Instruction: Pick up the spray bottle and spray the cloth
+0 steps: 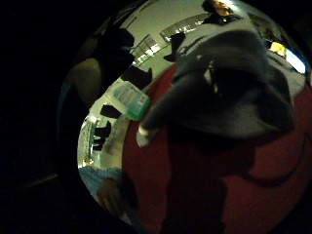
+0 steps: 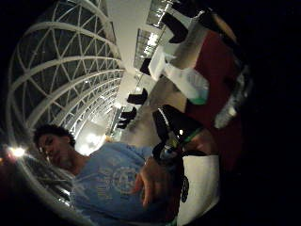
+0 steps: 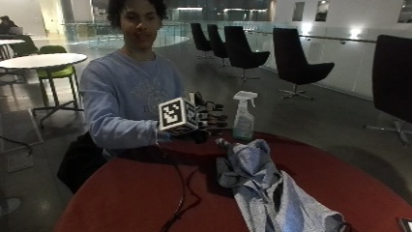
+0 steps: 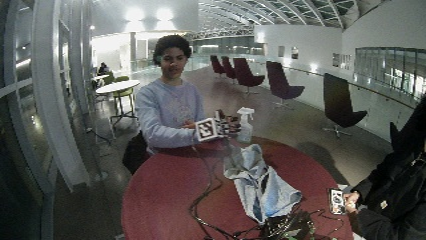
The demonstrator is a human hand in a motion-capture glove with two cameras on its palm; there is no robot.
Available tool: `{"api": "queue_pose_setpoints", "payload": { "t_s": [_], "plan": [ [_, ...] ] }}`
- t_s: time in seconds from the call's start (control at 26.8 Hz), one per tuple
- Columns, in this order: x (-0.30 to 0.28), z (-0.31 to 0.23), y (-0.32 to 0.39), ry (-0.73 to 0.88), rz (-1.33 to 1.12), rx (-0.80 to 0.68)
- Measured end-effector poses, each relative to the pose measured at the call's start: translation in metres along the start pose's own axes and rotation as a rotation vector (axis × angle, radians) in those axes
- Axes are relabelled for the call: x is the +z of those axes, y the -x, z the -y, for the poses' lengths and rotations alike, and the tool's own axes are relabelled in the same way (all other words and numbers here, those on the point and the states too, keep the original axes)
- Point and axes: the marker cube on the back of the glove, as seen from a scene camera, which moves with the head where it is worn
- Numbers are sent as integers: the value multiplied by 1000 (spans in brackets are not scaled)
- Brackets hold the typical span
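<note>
Red table [image 3: 128, 193]: spray bottle [image 3: 244, 116] upright, nozzle seemingly toward cloth [image 3: 270, 193].

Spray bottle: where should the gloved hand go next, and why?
Probably a short reach sideways to close round the spray bottle. It stands upright on the red table, ungrasped, just beside the gloved right hand, whose fingers point toward it. The cloth lies crumpled in front, waiting to be sprayed.

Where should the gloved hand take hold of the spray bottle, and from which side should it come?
Probably around the narrow neck under the white trigger head of the spray bottle. It stands upright on the red table, so the right hand, open beside it, could come in level from the person's side, away from the cloth.
</note>
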Motion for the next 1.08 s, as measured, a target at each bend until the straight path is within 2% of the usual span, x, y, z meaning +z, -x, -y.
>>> {"api": "queue_pose_setpoints", "payload": {
  "t_s": [0.22,0.48,0.71,1.08],
  "plan": [
    [-92,-57,-36,-91,-162,91],
    [-158,-117,-72,-114,-358,192],
    [-177,-143,-85,-93,-446,222],
    [-175,-143,-84,-78,-480,209]
  ]
}}
